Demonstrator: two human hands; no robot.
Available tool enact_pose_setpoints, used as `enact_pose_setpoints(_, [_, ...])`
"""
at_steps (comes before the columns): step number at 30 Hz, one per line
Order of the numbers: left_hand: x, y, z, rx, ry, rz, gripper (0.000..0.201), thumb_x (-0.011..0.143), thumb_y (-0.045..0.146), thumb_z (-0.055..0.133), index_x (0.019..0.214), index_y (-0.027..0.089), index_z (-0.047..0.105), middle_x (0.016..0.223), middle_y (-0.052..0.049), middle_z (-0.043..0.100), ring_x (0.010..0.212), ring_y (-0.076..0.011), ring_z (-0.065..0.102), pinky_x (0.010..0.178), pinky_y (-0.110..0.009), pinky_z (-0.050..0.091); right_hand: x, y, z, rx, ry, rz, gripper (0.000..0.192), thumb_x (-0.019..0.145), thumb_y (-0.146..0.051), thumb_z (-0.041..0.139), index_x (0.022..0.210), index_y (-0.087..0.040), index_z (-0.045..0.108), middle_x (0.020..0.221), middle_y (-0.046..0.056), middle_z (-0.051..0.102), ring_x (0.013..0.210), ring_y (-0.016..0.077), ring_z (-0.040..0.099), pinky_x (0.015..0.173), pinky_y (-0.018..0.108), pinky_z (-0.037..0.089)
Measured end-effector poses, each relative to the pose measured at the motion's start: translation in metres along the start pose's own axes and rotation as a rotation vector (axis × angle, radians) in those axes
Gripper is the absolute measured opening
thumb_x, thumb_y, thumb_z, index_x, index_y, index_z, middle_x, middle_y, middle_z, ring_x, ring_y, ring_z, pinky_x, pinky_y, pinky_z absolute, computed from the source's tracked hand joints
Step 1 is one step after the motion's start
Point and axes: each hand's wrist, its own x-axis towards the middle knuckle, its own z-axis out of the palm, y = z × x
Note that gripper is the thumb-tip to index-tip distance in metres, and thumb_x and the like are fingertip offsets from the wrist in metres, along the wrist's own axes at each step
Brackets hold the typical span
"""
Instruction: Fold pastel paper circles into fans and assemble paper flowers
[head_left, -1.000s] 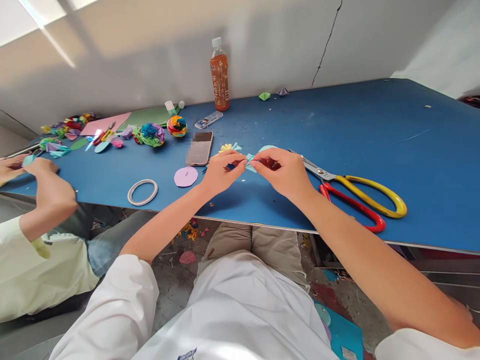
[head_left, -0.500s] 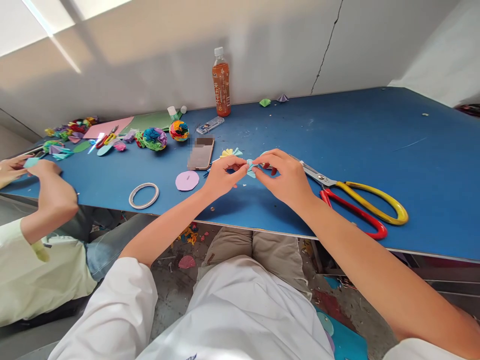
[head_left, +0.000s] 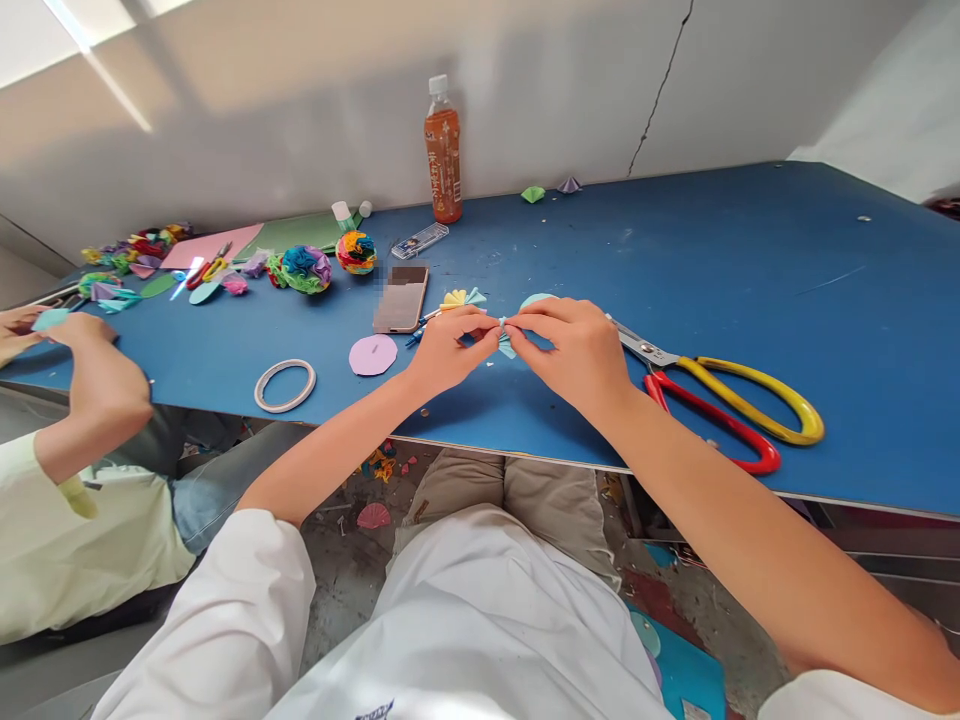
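Observation:
Between my fingertips is a small pleated piece of light-blue paper (head_left: 506, 347), pinched narrow in its middle. My left hand (head_left: 453, 350) grips it from the left and my right hand (head_left: 574, 345) from the right, thumbs and forefingers almost touching. Just behind my hands lie a yellow pleated paper piece (head_left: 454, 299) and a light-blue disc (head_left: 537, 299), partly covered by my right hand. Large scissors (head_left: 671, 361) with one yellow and one red handle rest beside my right hand, blade tips hidden. A lilac paper disc (head_left: 373, 355) lies left of my left hand.
On the blue table (head_left: 712, 250) stand an orange drink bottle (head_left: 443, 155) and a glue stick (head_left: 343, 215). A phone (head_left: 403, 299), a tape roll (head_left: 285, 386) and paper balls (head_left: 355, 253) lie leftward. At far left, a co-worker's hands (head_left: 82, 330) hold blue paper.
My fingers have pinched the light-blue paper tighter at its middle, and it looks narrower. My right hand has turned slightly. The whole view has shifted a little.

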Motion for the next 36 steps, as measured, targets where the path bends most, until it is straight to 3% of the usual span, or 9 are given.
enact_pose_setpoints(9, [-0.001,-0.008,-0.001,0.113,-0.025,0.223,0.023,0.089,0.030,0.054,0.078,0.016,0.069,0.073,-0.004,0.062,0.063,-0.0097,0.055,0.057,-0.021,0.048,0.000,0.000,-0.001,-0.010,-0.066,-0.045,0.023,0.090,-0.024,0.049,0.083,-0.023,0.072,0.091,0.005,0.075,0.080,0.0215,0.067,0.078,0.039,0.046])
enact_pose_setpoints(20, [-0.001,-0.007,-0.002,0.103,-0.023,0.272,0.022,0.090,0.028,0.053,0.079,0.015,0.066,0.074,-0.004,0.061,0.067,-0.0103,0.056,0.059,-0.021,0.048,0.000,0.002,0.000,0.003,-0.057,-0.040,0.021,0.088,-0.022,0.049,0.084,-0.022,0.070,0.091,0.005,0.074,0.076,0.0203,0.065,0.078,0.039,0.046])
enact_pose_setpoints(26, [-0.001,-0.003,-0.002,0.083,-0.031,0.248,0.020,0.089,0.027,0.054,0.078,0.014,0.066,0.072,-0.004,0.061,0.063,-0.0084,0.054,0.051,-0.017,0.045,0.000,0.000,0.001,0.051,-0.022,-0.028,0.014,0.083,-0.019,0.051,0.078,-0.020,0.064,0.085,0.005,0.071,0.070,0.0188,0.063,0.076,0.037,0.047])
enact_pose_setpoints(30, [-0.001,-0.001,-0.002,0.070,-0.057,0.149,0.018,0.086,0.025,0.054,0.079,0.014,0.067,0.074,-0.004,0.063,0.065,-0.0087,0.056,0.046,-0.015,0.043,0.002,-0.002,-0.001,0.159,-0.009,0.075,0.010,0.080,-0.016,0.051,0.072,-0.022,0.054,0.078,0.004,0.065,0.067,0.0179,0.060,0.069,0.034,0.047])
enact_pose_setpoints(36, [0.000,0.001,-0.002,0.053,-0.069,0.061,0.017,0.083,0.022,0.055,0.077,0.014,0.069,0.075,-0.003,0.065,0.070,-0.0112,0.059,0.061,-0.022,0.053,0.006,0.001,-0.005,0.214,0.037,0.249,0.011,0.079,-0.017,0.052,0.070,-0.023,0.050,0.079,0.003,0.063,0.062,0.0165,0.056,0.064,0.033,0.045])
